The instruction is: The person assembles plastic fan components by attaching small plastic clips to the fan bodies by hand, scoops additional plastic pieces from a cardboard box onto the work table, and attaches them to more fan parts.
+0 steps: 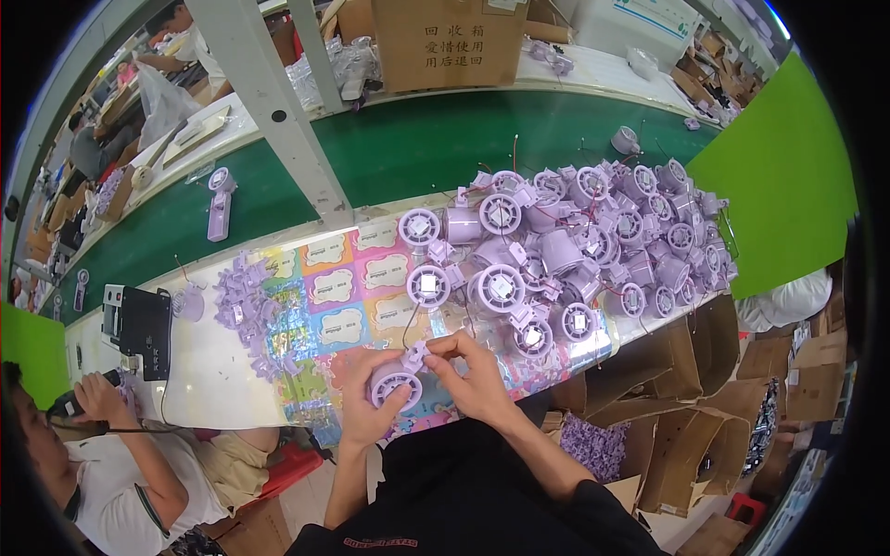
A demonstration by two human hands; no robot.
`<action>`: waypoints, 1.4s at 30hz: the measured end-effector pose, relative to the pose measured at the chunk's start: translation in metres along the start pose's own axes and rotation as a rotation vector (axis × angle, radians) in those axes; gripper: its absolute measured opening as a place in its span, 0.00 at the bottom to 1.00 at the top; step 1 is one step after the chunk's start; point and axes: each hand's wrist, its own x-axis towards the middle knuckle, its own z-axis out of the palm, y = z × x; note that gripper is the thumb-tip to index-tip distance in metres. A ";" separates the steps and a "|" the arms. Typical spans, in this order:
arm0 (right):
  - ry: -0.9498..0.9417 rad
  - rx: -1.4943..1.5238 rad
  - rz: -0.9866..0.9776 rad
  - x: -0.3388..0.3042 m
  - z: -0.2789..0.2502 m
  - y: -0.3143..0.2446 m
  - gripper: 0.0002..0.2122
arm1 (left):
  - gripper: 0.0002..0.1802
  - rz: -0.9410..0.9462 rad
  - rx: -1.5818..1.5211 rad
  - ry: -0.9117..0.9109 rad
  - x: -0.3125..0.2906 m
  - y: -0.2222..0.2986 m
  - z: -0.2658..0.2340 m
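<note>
Lilac round plastic fan housing (395, 380), gripped in left hand (364, 403).
Lilac plastic bracket (415, 359) at its upper right, pinched by right hand (475, 378).

held purple housing (392, 378): 1; piled housings (501, 289): dozens, overlapping; green panels (779, 185): 2; black device (146, 334): 1

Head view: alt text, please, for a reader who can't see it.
The left hand grips a round lilac plastic housing while the right hand pinches the small lilac plastic bracket at its edge. A large heap of similar housings lies to the right, a smaller pile of lilac plastic parts to the left.
</note>
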 end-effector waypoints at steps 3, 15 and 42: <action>0.008 -0.017 -0.013 0.001 -0.001 -0.006 0.08 | 0.24 0.031 0.085 -0.025 0.001 0.000 0.000; -0.119 0.019 -0.012 -0.002 -0.012 -0.012 0.13 | 0.26 0.020 -0.003 -0.150 0.003 0.009 0.002; -0.147 0.148 0.054 -0.004 0.001 -0.007 0.16 | 0.06 -0.216 -0.468 0.132 0.001 -0.025 0.016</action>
